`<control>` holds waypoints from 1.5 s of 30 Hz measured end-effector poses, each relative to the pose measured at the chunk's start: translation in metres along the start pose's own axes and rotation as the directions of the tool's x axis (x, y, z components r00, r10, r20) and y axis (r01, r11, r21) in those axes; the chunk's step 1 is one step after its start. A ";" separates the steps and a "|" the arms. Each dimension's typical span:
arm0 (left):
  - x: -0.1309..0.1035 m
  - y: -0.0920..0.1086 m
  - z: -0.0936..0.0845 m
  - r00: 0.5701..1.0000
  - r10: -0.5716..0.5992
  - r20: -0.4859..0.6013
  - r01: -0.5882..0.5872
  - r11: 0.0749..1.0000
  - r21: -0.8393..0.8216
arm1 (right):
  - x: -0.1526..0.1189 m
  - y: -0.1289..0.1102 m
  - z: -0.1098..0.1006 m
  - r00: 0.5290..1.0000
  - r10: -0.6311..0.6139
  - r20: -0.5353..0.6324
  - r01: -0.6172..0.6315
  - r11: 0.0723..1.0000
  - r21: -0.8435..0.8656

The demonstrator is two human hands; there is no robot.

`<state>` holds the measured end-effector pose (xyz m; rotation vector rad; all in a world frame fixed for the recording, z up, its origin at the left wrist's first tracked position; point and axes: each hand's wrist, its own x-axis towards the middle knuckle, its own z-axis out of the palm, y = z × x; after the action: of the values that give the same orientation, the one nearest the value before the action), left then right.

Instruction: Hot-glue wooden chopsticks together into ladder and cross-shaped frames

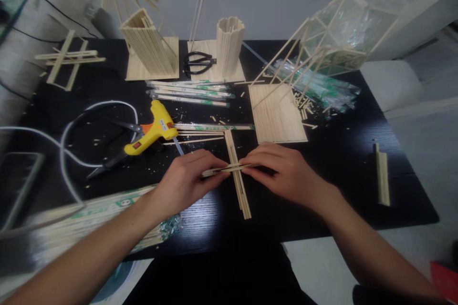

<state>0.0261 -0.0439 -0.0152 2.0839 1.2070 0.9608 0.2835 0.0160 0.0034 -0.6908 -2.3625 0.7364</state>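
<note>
A long strip of joined wooden sticks (243, 195) lies lengthwise on the black table in front of me. Across it runs a shorter bundle of wooden sticks (234, 167), forming a cross. My left hand (195, 174) pinches the left end of the crosspiece between thumb and fingers. On the other side, my right hand (277, 169) pinches its right end. Just beyond my left hand lies a yellow glue gun (153, 131) with a glue stick in it. Behind the cross rests a flat panel of sticks (277, 114).
Stick towers (231, 47) stand on flat bases at the back. Black-handled scissors (198, 62), wrapped stick packs (193, 93) and pliers (107, 164) lie about. A white cable (62, 152) loops at left. A small stick piece (382, 178) lies near the right edge.
</note>
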 end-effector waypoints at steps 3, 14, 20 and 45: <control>0.000 0.000 0.000 1.000 0.005 0.000 -0.005 1.000 0.007 | 0.000 0.000 0.000 1.000 -0.017 0.001 0.017 1.000 -0.020; 0.001 0.001 0.001 0.999 0.031 -0.020 -0.031 0.999 0.009 | -0.001 0.000 0.000 0.999 -0.051 -0.013 0.050 0.997 -0.059; 0.003 0.001 0.000 1.000 0.022 0.018 -0.022 1.000 0.005 | -0.006 0.000 -0.006 1.000 0.016 0.007 -0.015 0.996 -0.086; 0.016 0.022 -0.064 0.817 -0.555 -0.155 0.487 0.808 -0.331 | -0.055 -0.029 0.034 0.967 0.254 0.017 -0.251 0.964 -0.088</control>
<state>-0.0079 -0.0329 0.0441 1.3214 1.5634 1.0575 0.2915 -0.0496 -0.0216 -1.0398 -2.3684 0.7584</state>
